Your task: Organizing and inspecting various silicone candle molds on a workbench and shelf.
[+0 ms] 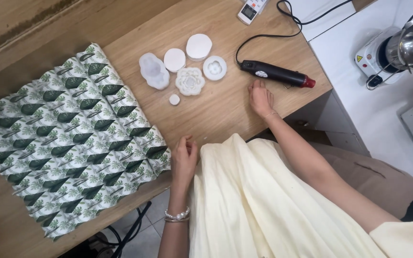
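My right hand (261,98) lies flat on the wooden table (216,114), fingers apart, just below a black heat gun with a red tip (277,74); it holds nothing. At the table's near edge rests my left hand (184,160), fingers loosely curled and empty, beside a folded sheet of leaf-patterned green and white paper (72,138). A pearl bracelet circles the left wrist. Several white moulds and discs (182,69) sit above the hands, among them a flower-shaped one (190,80).
A white remote-like device (250,10) lies at the table's far edge, with the heat gun's black cord (264,36) curling past it. To the right, a white counter (388,110) carries a small hotplate with a steel pot (409,45). Cream fabric (244,200) covers my lap.
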